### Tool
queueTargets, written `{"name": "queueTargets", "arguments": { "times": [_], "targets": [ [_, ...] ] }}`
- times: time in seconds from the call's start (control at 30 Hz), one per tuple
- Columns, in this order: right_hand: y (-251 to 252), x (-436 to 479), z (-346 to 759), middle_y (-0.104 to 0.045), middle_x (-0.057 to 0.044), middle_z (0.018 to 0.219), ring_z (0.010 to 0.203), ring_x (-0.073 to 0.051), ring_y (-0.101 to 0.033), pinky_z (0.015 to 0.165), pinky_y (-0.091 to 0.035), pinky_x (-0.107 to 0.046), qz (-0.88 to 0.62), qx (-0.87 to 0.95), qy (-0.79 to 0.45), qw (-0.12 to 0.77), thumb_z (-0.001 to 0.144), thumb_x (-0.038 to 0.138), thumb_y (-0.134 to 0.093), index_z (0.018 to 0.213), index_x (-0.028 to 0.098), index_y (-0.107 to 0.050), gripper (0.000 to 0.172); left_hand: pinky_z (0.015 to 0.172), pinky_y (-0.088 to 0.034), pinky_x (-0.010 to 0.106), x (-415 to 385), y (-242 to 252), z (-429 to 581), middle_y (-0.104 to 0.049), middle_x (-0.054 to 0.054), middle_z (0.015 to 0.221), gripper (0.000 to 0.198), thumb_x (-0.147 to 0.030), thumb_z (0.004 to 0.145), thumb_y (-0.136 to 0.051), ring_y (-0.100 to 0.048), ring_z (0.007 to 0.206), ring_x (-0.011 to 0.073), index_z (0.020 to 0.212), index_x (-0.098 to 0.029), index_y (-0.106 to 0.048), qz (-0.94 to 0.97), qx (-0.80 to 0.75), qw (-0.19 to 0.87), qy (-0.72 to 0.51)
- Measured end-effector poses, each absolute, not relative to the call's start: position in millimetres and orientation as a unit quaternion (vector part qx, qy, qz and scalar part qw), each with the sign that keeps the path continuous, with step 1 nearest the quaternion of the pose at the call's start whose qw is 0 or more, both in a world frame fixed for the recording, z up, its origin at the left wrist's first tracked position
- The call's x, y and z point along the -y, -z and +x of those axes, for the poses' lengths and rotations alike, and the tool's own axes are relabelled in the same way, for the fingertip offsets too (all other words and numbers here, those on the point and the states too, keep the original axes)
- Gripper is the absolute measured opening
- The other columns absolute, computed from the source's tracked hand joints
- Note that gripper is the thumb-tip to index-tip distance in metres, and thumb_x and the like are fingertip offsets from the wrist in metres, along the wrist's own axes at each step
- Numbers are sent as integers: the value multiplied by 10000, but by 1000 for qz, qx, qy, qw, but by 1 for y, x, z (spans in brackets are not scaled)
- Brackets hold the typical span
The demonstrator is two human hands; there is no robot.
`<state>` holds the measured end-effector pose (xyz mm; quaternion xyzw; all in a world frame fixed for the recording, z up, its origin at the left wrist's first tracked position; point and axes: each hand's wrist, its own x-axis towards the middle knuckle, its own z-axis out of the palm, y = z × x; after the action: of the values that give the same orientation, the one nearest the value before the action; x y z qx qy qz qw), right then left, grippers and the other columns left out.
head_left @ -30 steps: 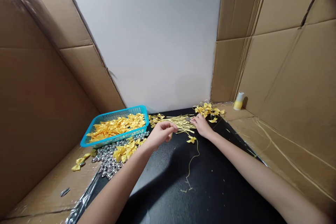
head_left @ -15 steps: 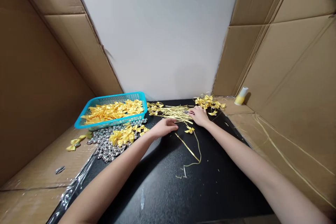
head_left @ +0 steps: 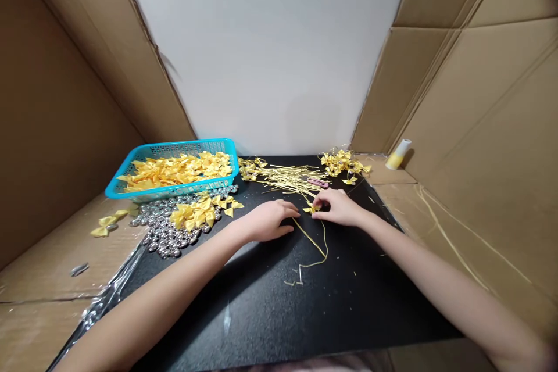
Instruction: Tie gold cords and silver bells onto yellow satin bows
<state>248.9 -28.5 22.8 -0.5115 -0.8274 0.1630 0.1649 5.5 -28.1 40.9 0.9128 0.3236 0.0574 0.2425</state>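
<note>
My right hand [head_left: 340,207] has its thumb and index finger closed at the edge of a small yellow ribbon bow [head_left: 310,208]. A thin gold cord [head_left: 325,238] runs from the bow down the black tabletop toward a needle [head_left: 300,275]. To the left, my left hand [head_left: 271,221] hovers low over the table, thumb and fingers apart, holding nothing. Its fingertips are close to the upper end of a straight gold strip [head_left: 310,238]. Behind both hands lies a loose pile of gold strips [head_left: 288,176], with a small pink tool [head_left: 318,182] on its right side.
At the left stands a turquoise basket [head_left: 170,192] full of yellow bows. Silver beads [head_left: 163,232] and more bows [head_left: 196,213] are heaped in front of it. Finished-looking bow clusters [head_left: 342,163] sit at the back right, near a yellow-and-white cone [head_left: 398,154]. Cardboard walls [head_left: 492,99] flank the table.
My right hand has left the pink tool on the strips and come nearer, onto the yellow bow. My left hand stays close to the gold strip. The view has shifted slightly.
</note>
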Motion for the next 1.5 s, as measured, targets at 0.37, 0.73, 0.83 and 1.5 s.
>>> {"name": "queueTargets", "arguments": {
  "times": [0.37, 0.73, 0.83, 1.5],
  "targets": [
    [-21, 38, 233, -680, -11, 673, 641, -156, -596, 653, -422, -277, -530, 780, -235, 237, 760, 148, -635, 674, 183, -669, 99, 1158, -149, 593, 67, -15, -43, -149, 227, 1594, 725, -534, 897, -459, -110, 1478, 376, 1438, -57, -390, 856, -502, 77, -91],
    [-72, 68, 218, -668, -4, 708, 666, -148, -630, 651, -512, -285, -451, 726, -414, 314, 748, 245, -640, 746, 182, -619, 66, 831, -518, 369, 65, -48, 32, -715, 98, 957, 313, -403, 849, -626, -674, 859, 219, 1028, -147, -634, 702, -342, 535, -322],
    [-82, 71, 223, -672, 1, 695, 658, -134, -630, 693, -518, -289, -430, 697, -483, 311, 741, 263, -678, 754, 173, -640, 99, 753, -508, 311, 67, -52, 29, -701, 58, 849, 260, -384, 814, -666, -653, 748, 161, 900, -140, -635, 641, -340, 603, -330],
    [-51, 67, 283, -542, 47, 677, 577, -99, -550, 512, -446, -217, -493, 485, -323, 646, 650, 366, -775, 800, 220, -553, 305, 769, -503, 317, 88, -18, -2, -626, 161, 1264, 521, -300, 871, -626, -705, 799, 154, 1312, -247, -354, 527, -324, 726, -300]
  ]
}}
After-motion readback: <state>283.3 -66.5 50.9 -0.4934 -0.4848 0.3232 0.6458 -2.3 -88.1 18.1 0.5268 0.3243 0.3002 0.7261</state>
